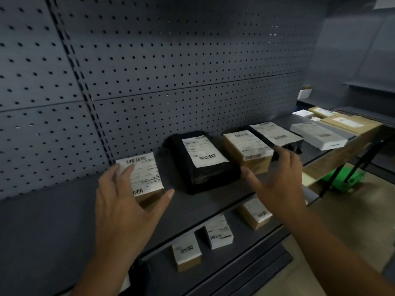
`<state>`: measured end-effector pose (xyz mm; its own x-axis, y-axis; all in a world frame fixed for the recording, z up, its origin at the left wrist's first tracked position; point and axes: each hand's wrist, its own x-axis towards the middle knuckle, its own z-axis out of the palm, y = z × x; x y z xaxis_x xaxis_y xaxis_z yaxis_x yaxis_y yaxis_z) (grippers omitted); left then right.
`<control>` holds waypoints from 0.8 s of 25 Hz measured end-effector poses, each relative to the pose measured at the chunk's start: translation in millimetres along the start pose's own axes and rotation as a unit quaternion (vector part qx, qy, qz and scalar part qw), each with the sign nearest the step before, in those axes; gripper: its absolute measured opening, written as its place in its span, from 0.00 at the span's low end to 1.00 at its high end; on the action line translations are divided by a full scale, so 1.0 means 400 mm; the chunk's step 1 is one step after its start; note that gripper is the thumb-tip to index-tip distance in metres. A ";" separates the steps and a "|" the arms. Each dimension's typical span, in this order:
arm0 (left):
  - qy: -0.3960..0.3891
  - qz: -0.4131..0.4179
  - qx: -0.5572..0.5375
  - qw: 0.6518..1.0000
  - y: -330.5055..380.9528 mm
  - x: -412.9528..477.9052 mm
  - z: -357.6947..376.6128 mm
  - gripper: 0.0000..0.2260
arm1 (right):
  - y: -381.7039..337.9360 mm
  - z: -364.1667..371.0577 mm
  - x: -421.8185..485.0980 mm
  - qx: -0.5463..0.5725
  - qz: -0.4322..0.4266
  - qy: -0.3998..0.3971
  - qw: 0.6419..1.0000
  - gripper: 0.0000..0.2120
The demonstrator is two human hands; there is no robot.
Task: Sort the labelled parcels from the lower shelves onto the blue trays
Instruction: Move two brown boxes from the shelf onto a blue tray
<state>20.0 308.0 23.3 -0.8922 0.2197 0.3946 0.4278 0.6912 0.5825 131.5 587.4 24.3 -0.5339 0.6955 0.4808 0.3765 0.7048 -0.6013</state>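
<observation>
On the grey shelf (53, 221) lie several labelled parcels: a small brown box (143, 176) at left, a black bag (198, 161) in the middle, a brown box (250, 148) and another black bag (275, 133) at right. My left hand (126, 210) hovers open over the near left corner of the small brown box, fingers spread. My right hand (280, 178) is open in front of the right brown box, fingertips near its edge. Neither hand holds anything. No blue tray is in view.
A lower shelf (239, 253) carries three small labelled boxes (186, 253) (220, 233) (254, 212). At the far right, white and brown parcels (320, 135) lie on another surface. A green item (342, 178) sits on the floor. A pegboard wall (171, 60) backs the shelf.
</observation>
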 end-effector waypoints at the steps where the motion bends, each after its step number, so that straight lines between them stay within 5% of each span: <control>1: 0.014 -0.018 0.007 1.000 0.001 -0.001 0.003 0.49 | 0.006 0.015 0.025 0.004 0.005 -0.007 1.000 0.48; 10: 0.053 -0.137 0.025 0.989 0.030 -0.018 0.055 0.59 | 0.071 0.098 0.127 0.067 0.024 -0.046 0.996 0.56; 20: 0.133 -0.143 -0.001 0.981 0.031 -0.013 0.041 0.52 | 0.090 0.097 0.160 0.213 0.012 -0.024 0.977 0.49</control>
<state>27.8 326.8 16.8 -0.9066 -0.1700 0.3862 0.1663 0.6971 0.6974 81.4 651.8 8.9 -0.5676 0.6970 0.4382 0.0470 0.5588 -0.8280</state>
